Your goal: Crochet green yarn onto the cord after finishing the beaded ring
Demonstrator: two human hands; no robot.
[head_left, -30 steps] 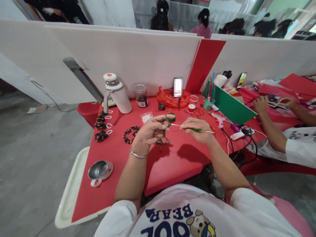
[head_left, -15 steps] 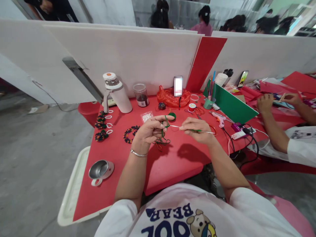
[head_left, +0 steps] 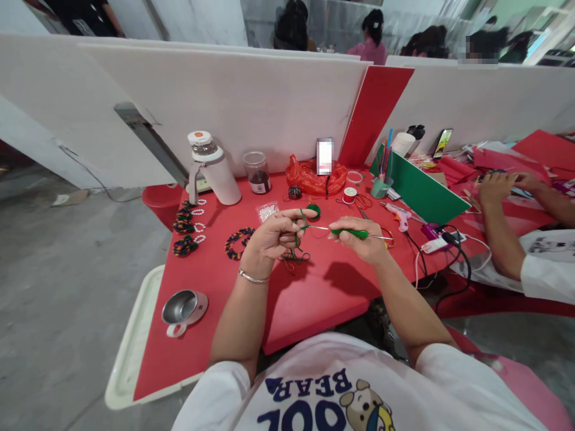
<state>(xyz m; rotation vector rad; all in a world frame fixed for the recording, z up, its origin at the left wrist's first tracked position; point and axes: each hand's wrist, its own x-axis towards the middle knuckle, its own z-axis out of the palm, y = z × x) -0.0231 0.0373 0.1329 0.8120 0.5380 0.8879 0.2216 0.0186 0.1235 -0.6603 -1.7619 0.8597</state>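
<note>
We count two hands at work over one red table (head_left: 179, 371). The left hand (head_left: 275, 237) grips one green yarn (head_left: 305, 227) between thumb and fingers, index finger extended with a strand over it. The right hand (head_left: 371, 244) is closed on one hook (head_left: 354, 233) by its green handle; metal shows at both ends, the left end reaching the yarn. Whether it passes through a loop we cannot tell. The held yarn lies between the hands, above the table, with slack hanging below the left hand. Just beyond we record two yarn balls, a green ball (head_left: 314, 211) and a dark mixed ball (head_left: 294, 192), plus one red spool (head_left: 349, 196) and one packet of white beads (head_left: 268, 212). Left of the hands: one multicoloured ring (head_left: 230, 244) and four bead loops (head_left: 199, 239) beside dark yarn bundles (head_left: 184, 246), which overlap too much for a sure count. Also noted: one flask (head_left: 220, 176), one jar (head_left: 256, 173), one metal-lined cup (head_left: 197, 306), one pink glue gun (head_left: 401, 220), two phones (head_left: 324, 157).
</note>
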